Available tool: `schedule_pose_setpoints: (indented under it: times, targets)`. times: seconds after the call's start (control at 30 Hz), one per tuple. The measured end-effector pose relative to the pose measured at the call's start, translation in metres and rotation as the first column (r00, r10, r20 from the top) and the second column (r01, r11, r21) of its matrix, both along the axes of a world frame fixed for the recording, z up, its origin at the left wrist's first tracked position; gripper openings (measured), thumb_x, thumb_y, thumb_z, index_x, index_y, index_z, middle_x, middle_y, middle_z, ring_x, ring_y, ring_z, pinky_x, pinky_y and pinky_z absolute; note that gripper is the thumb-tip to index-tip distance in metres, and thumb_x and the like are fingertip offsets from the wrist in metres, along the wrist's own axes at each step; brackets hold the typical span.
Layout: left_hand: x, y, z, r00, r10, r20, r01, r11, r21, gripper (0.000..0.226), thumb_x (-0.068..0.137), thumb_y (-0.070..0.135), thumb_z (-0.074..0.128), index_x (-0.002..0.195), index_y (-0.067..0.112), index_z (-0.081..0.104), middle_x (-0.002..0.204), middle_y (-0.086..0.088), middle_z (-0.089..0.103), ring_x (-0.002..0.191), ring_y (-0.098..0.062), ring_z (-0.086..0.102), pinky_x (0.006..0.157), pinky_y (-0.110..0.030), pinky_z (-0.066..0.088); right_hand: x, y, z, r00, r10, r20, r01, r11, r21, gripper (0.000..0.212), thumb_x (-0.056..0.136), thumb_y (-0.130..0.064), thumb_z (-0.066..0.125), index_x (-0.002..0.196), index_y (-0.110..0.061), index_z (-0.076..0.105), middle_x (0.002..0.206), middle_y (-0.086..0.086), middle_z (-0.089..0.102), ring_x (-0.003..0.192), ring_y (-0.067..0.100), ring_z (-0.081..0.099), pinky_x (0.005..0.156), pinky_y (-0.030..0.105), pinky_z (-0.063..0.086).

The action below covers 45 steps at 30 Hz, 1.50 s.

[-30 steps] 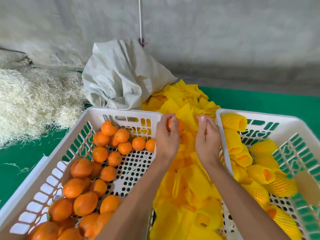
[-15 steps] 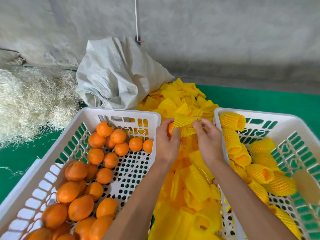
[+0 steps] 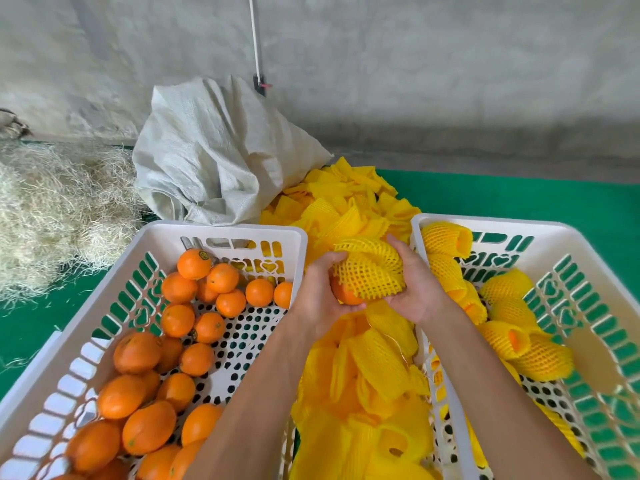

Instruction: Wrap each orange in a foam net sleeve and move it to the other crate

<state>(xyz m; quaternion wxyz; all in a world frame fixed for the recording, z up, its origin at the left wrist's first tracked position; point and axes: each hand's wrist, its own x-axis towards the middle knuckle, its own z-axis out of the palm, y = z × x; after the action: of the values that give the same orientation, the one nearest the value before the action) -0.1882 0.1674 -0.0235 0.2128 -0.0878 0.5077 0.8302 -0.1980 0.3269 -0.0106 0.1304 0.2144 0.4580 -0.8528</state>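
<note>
Between the two crates my left hand [image 3: 320,292] cups an orange [image 3: 343,293] from below and from the left. A yellow foam net sleeve [image 3: 370,271] covers most of that orange; only its lower left part shows. My right hand [image 3: 414,289] grips the sleeve's right side, thumb on top. The left white crate [image 3: 221,230] holds several bare oranges [image 3: 176,320]. In the right white crate [image 3: 485,225] lie several oranges wrapped in sleeves [image 3: 446,239].
A heap of loose yellow sleeves [image 3: 367,375] fills the gap between the crates and runs back to a grey woven sack [image 3: 214,150]. Pale straw [image 3: 59,209] is piled at the left. Green floor covering [image 3: 519,195] lies under everything, with a concrete wall behind.
The sleeve was picked from the heap, opened up and drawn over the orange. Both hands have come nearer and lower, and the sleeve now covers most of the fruit.
</note>
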Motion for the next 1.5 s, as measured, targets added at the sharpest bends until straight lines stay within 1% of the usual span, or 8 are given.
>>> schedule_pose_setpoints:
  times: [0.17, 0.3, 0.43, 0.73, 1.0, 1.13, 1.3, 1.5]
  targets:
    - [0.001, 0.002, 0.003, 0.995, 0.039, 0.088, -0.045, 0.997, 0.068, 0.035, 0.100, 0.047, 0.060, 0.127, 0.026, 0.065, 0.119, -0.002, 0.076, 0.108, -0.026, 0.070, 0.077, -0.043, 0.058, 0.000, -0.003, -0.004, 0.983, -0.145, -0.115, 0.140, 0.989, -0.050, 0.046, 0.099, -0.043, 0.062, 0.138, -0.019, 0.059, 0.121, 0.007, 0.074, 0.108, 0.022, 0.073, 0.078, 0.035, 0.062]
    - [-0.002, 0.001, 0.004, 0.967, 0.239, 0.084, -0.251, 0.949, 0.193, 0.021, 0.098, 0.022, 0.054, 0.117, 0.015, 0.059, 0.121, -0.011, 0.058, 0.104, -0.032, 0.059, 0.078, -0.047, 0.058, 0.000, -0.005, -0.009, 0.886, -0.357, -0.295, 0.379, 0.925, 0.019, 0.040, 0.104, -0.043, 0.055, 0.131, -0.014, 0.063, 0.118, 0.003, 0.075, 0.109, 0.018, 0.072, 0.099, 0.041, 0.055]
    - [-0.002, 0.000, 0.008, 0.955, 0.296, 0.012, -0.281, 0.892, 0.354, 0.012, 0.098, 0.003, 0.045, 0.094, 0.011, 0.053, 0.125, -0.012, 0.050, 0.116, -0.029, 0.051, 0.103, -0.053, 0.054, 0.008, -0.011, -0.013, 0.764, -0.340, -0.549, 0.578, 0.739, 0.346, 0.040, 0.108, -0.042, 0.046, 0.081, -0.013, 0.051, 0.071, 0.008, 0.048, 0.063, 0.015, 0.049, 0.060, 0.029, 0.046]
    - [0.006, 0.004, 0.006, 0.953, 0.083, -0.293, -0.118, 0.987, -0.106, 0.050, 0.074, 0.064, 0.077, 0.109, 0.029, 0.083, 0.146, 0.001, 0.063, 0.143, -0.012, 0.049, 0.122, -0.044, 0.033, 0.007, -0.019, -0.020, 0.839, -0.121, -0.531, 0.452, 0.699, 0.554, 0.041, 0.105, -0.052, 0.047, 0.077, -0.023, 0.052, 0.068, -0.005, 0.047, 0.063, 0.011, 0.043, 0.058, 0.033, 0.038]
    - [0.004, 0.006, 0.003, 0.982, 0.076, -0.172, -0.106, 0.978, -0.177, 0.081, 0.061, 0.062, 0.089, 0.113, 0.003, 0.071, 0.114, -0.008, 0.078, 0.111, -0.024, 0.072, 0.104, -0.045, 0.054, 0.008, -0.015, -0.018, 0.799, -0.093, -0.594, 0.502, 0.645, 0.576, 0.039, 0.108, -0.042, 0.048, 0.078, -0.016, 0.052, 0.063, -0.014, 0.044, 0.058, 0.003, 0.040, 0.053, 0.020, 0.036]
    - [0.007, 0.014, 0.004, 0.978, 0.122, -0.169, -0.177, 0.912, -0.370, 0.087, 0.041, 0.072, 0.087, 0.106, 0.021, 0.059, 0.101, -0.002, 0.075, 0.082, -0.010, 0.071, 0.067, -0.022, 0.052, 0.009, -0.013, -0.014, 0.708, -0.124, -0.695, 0.639, 0.531, 0.556, 0.029, 0.109, -0.033, 0.049, 0.085, -0.016, 0.051, 0.062, -0.017, 0.045, 0.057, 0.002, 0.037, 0.053, 0.018, 0.034]
    - [0.003, 0.015, -0.006, 0.969, 0.151, -0.196, -0.223, 0.877, -0.426, 0.088, 0.064, 0.056, 0.094, 0.126, 0.025, 0.040, 0.111, -0.001, 0.054, 0.094, -0.023, 0.067, 0.055, -0.018, 0.049, 0.018, -0.013, -0.010, 0.639, 0.139, -0.757, 0.677, 0.365, 0.639, 0.026, 0.106, -0.040, 0.048, 0.092, -0.018, 0.052, 0.073, -0.010, 0.051, 0.061, 0.004, 0.046, 0.054, 0.016, 0.036]
    - [0.007, 0.007, -0.011, 0.923, 0.059, -0.381, -0.256, 0.834, -0.489, 0.062, 0.078, 0.060, 0.078, 0.122, 0.020, 0.060, 0.102, -0.001, 0.063, 0.097, -0.027, 0.065, 0.084, -0.051, 0.061, 0.021, -0.020, -0.012, 0.456, 0.538, -0.709, 0.794, 0.113, 0.597, 0.051, 0.107, -0.043, 0.045, 0.091, 0.002, 0.065, 0.083, 0.010, 0.063, 0.065, 0.019, 0.059, 0.047, 0.036, 0.050]
